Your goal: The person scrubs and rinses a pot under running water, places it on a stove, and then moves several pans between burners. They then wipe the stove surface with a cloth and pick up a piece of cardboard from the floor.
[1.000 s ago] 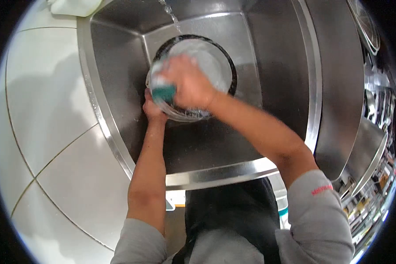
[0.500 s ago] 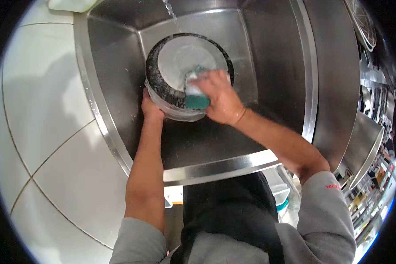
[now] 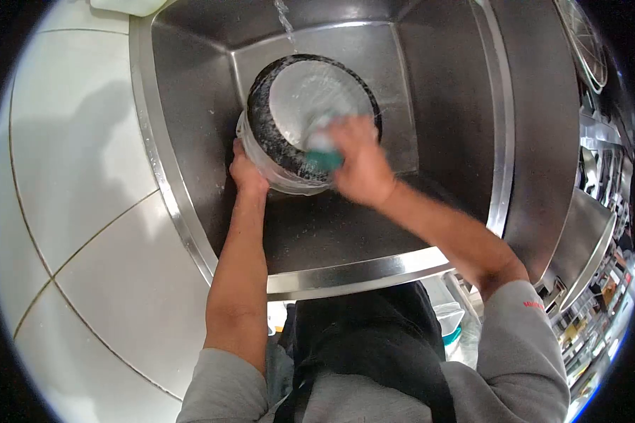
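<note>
An upturned round pot (image 3: pixel 289 151) with a pale disc base, a dark speckled ring around it and a light, wet side is held tilted inside the sink. My left hand (image 3: pixel 247 173) grips its lower left side; the fingertips are partly hidden behind it. Against the base and dark ring, my right hand (image 3: pixel 363 162) presses a green scrubbing sponge (image 3: pixel 323 159) covered with whitish suds. Motion blurs both this hand and the sponge.
The deep steel sink (image 3: pixel 458 141) surrounds both hands, with a raised front rim (image 3: pixel 360 271). A thin water stream (image 3: pixel 284 20) falls behind the pot. White tiles (image 3: pixel 85 225) lie left; metal utensils (image 3: pixel 593 162) and a steel pan (image 3: pixel 578 240) are at right.
My right hand and the sponge have shifted slightly right across the base and blurred. The whole view has moved a little, with the pot appearing slightly further right. My left hand keeps its grip.
</note>
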Motion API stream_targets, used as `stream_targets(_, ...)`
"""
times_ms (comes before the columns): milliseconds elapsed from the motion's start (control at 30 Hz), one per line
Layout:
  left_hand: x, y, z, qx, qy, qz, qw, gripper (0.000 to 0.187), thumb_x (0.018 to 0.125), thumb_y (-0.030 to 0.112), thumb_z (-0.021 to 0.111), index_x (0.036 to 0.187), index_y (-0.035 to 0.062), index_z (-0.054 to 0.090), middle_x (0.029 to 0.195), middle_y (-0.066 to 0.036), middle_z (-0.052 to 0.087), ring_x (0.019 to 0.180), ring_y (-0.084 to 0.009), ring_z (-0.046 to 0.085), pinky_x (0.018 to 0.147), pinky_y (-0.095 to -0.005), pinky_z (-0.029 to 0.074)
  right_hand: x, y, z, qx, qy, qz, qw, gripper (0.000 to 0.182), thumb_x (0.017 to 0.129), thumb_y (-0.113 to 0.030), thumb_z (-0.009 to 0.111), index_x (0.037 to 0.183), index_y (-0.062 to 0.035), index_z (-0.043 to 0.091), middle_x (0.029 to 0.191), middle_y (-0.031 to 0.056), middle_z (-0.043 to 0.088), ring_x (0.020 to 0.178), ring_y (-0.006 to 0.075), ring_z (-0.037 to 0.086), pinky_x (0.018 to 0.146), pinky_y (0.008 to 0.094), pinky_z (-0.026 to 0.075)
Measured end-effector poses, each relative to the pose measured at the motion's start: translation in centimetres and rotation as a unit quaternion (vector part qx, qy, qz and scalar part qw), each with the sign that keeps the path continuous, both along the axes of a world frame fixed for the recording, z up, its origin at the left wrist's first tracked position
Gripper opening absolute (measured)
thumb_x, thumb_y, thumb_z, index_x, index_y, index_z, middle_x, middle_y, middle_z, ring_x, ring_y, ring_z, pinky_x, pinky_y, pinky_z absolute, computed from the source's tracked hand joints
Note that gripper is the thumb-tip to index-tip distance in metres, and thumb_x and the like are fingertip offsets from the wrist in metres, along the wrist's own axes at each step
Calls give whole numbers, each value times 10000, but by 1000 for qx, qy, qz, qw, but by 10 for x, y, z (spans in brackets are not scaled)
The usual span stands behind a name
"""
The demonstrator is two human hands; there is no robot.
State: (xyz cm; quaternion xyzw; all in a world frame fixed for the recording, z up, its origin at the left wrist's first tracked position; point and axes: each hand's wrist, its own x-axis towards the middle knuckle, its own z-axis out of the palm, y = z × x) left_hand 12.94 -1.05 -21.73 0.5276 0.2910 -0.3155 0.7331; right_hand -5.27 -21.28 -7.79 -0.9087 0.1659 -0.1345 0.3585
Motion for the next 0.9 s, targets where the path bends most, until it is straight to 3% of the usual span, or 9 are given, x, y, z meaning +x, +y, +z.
stream_targets(133,-7,-5,7,-5,-8,-16,1000,554,1057,420,540,1371,-35,576,1341,-159,639,1201,-348,623,1036,-476,486,77,-4,2,42,35,46,997,479,789,-116,736,1260,-90,655,1269,189,600,1259,428,532,1051,536,459)
stream_targets(300,-2,3,-4,32,21,-12,999,558,1042,434,559,1312,-51,618,1282,-151,675,1150,-333,651,1019,-454,503,51,-80,-86,14,130,-259,957,500,842,-173,677,1325,-51,626,1266,240,606,1223,411,558,1067,503,462)
stream_targets(333,-2,3,-12,64,17,-6,998,560,1042,438,558,1304,-54,621,1273,-152,679,1146,-331,654,1019,-452,504,24,-64,-75,3,119,-263,957,522,801,-125,693,1314,-50,631,1249,237,611,1219,409,557,1067,509,457)
stream_targets(400,-5,-3,0,9,17,0,1000,538,1064,431,493,1352,-12,592,1342,-145,638,1222,-327,603,1057,-463,472,-4,-15,-12,22,82,-26,996,600,704,-52,724,1298,-64,642,1243,231,599,1232,408,543,1066,521,442)
stream_targets(467,-2,-4,5,-28,21,-50,998,531,1104,420,369,1467,65,524,1478,-131,559,1378,-325,502,1142,-477,411,23,15,13,72,-40,61,995,618,626,-5,727,1237,-70,656,1212,209,594,1187,406,545,1052,538,432)
stream_targets(600,-1,1,-4,41,28,-51,997,546,1104,426,365,1492,64,498,1444,-122,589,1304,-335,572,1105,-473,446,71,-44,-51,37,57,-153,986,478,734,-46,766,1199,-58,656,1188,225,596,1160,418,554,1007,502,477)
stream_targets(667,0,-11,11,68,-5,-23,997,560,1067,437,497,1390,-14,570,1308,-137,657,1163,-327,645,1024,-441,493,55,-63,-61,2,130,-218,967,465,754,-58,776,1202,-54,655,1189,230,600,1174,420,553,999,495,484)
stream_targets(767,-6,-14,23,117,-53,-12,992,590,1026,446,606,1219,-109,655,1154,-167,703,1027,-294,689,922,-415,539,27,6,-2,-20,-14,-14,1000,463,792,-84,786,1236,-65,658,1167,214,629,1116,419,590,982,456,498)
stream_targets(900,-2,-32,54,125,-96,-39,987,541,1060,393,564,1169,-128,664,1132,-155,710,1025,-248,680,930,-366,531,73,-66,-31,132,66,-152,977,393,901,-161,755,1273,-74,663,1133,205,657,1073,391,634,990,428,502)
